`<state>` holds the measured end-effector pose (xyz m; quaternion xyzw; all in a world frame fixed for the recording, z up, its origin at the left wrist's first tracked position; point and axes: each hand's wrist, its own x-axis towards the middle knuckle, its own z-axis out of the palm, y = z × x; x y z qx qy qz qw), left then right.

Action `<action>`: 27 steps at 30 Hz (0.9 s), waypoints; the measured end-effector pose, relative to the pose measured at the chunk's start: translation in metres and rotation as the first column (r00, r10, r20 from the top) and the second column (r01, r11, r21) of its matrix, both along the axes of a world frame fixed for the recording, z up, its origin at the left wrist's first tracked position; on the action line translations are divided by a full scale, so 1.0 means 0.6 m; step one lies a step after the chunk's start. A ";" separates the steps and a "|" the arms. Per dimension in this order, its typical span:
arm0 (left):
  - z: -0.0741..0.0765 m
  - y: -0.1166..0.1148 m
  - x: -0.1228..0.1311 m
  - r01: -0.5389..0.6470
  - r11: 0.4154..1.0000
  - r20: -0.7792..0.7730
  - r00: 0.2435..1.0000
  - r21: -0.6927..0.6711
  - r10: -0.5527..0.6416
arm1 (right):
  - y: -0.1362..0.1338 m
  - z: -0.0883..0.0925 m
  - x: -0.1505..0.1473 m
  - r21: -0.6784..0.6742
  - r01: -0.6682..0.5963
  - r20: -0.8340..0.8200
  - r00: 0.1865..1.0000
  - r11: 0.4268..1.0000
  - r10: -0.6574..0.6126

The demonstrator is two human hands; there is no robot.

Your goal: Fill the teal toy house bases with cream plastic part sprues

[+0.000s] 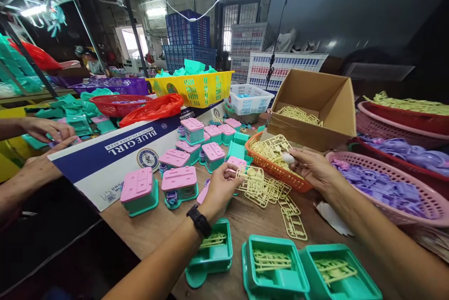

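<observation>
My left hand [224,183], with a black band on its wrist, pinches a pale yellow plastic frame [253,179] above the wooden table. My right hand [308,167] is closed by the orange basket [259,162], with a small white object [288,158] at its fingertips. More yellow frames [294,220] lie on the table between my hands and fill the basket. Nearest to me stand green boxes [277,286] with yellow pieces inside. Several green boxes with pink lids [179,177] stand to the left of my left hand.
A printed cardboard panel [91,162] divides off the left side, where another person's hands [52,134] work. Behind stand a yellow basket [196,87], a white basket [249,99] and an open cardboard box [315,103]. A pink basket [386,160] of purple parts is on the right.
</observation>
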<state>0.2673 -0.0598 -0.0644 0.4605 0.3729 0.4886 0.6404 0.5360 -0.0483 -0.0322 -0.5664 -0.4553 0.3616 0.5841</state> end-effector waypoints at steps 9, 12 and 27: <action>0.038 -0.117 0.081 0.111 0.986 0.340 0.938 -0.121 -0.064 | -0.223 0.021 -0.057 -0.228 -0.034 -0.317 0.948 0.973 -0.041; 0.040 -0.158 0.112 0.190 0.972 0.412 0.904 -0.140 -0.117 | -0.267 0.016 -0.056 -0.196 0.099 -0.302 0.940 0.976 -0.156; -0.009 -0.330 0.255 0.504 0.796 -0.261 0.861 0.335 -0.436 | -0.518 0.026 0.124 -0.181 0.081 0.733 0.676 0.980 0.079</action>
